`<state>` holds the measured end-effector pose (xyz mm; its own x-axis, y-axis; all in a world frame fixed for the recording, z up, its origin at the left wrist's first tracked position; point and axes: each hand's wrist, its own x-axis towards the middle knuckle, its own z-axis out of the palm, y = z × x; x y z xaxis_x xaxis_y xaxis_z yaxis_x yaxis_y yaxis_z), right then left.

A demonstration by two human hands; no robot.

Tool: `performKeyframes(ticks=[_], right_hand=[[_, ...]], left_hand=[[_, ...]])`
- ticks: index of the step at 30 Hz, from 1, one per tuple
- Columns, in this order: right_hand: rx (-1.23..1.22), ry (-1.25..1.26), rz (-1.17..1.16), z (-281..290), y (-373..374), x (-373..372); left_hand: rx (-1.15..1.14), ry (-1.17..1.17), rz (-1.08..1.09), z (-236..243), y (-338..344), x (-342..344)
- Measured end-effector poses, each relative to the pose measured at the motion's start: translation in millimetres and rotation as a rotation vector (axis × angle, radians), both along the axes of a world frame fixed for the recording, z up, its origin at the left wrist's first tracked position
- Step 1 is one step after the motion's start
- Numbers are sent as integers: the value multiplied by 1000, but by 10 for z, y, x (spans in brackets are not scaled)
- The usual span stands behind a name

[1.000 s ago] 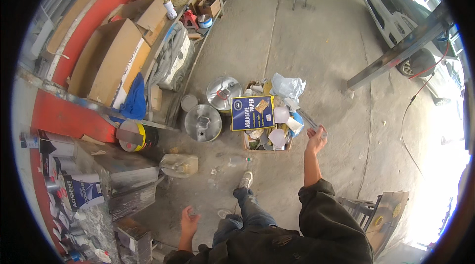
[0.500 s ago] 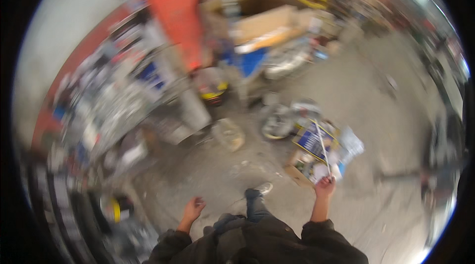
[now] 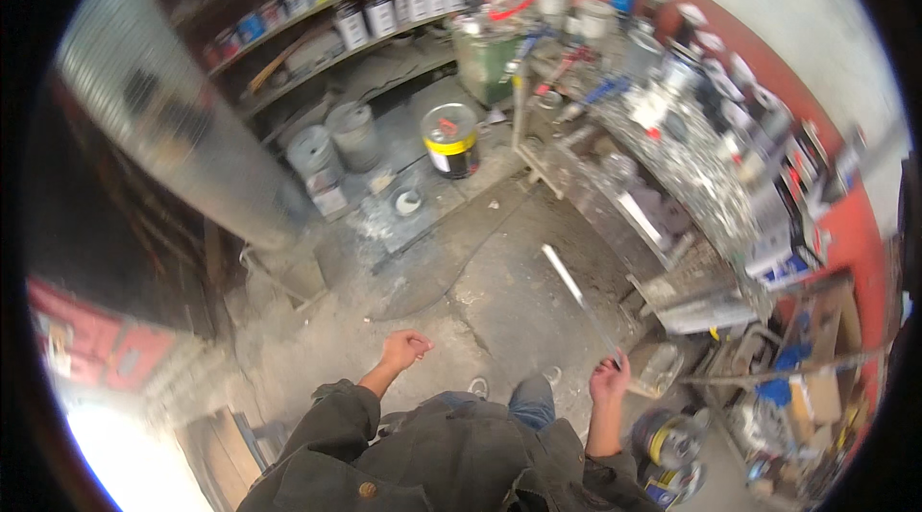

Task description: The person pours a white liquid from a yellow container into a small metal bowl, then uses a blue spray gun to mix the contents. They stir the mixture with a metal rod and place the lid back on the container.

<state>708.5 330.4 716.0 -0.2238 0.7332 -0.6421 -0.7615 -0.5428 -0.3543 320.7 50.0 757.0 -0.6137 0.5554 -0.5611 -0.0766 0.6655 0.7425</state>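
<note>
My right hand [image 3: 608,377] is closed on the lower end of a long thin rod [image 3: 574,288], which slants up to the left and has a white upper part and a greyer lower part. My left hand [image 3: 405,349] is out over the concrete floor [image 3: 451,320], its fingers loosely curled and apart, with nothing visible in it. A cluttered, paint-spattered workbench [image 3: 706,185] stands beyond the rod.
Shelves of cans [image 3: 380,12] are at the back, above a low platform with a black-and-yellow drum [image 3: 448,142]. A tall metal sheet [image 3: 154,118] stands at the left. Cardboard boxes [image 3: 826,349] and metal drums [image 3: 672,437] crowd the lower right.
My view has turned from the boxed pile and car toward the shelves and cluttered bench. The rod has come round with my right hand and now points up to the left.
</note>
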Motion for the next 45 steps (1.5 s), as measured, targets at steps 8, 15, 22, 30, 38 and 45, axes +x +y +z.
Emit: performKeyframes(ticks=[8,15,22,30,38,45], right_hand=[[89,-91,784,105,321,-3065],[20,-310,1188,-553,469,-5358],[-48,-366,1282,-1421,478,-6886],[-85,-646,1330,-2663,443,-8037],[-220,-583,1486,-3726,397,-8539],[136,-878,2327,-4276,1066,-8879]], left_hand=[[209,-450,471,-132,-116,-628],[265,-524,524,-829,789,-1843],[86,-335,557,-1957,1701,-3247],[61,-438,483,-3454,2012,-4566],[-14,-668,634,-4642,2060,-5149],[-226,-544,614,-4802,2063,-5330]])
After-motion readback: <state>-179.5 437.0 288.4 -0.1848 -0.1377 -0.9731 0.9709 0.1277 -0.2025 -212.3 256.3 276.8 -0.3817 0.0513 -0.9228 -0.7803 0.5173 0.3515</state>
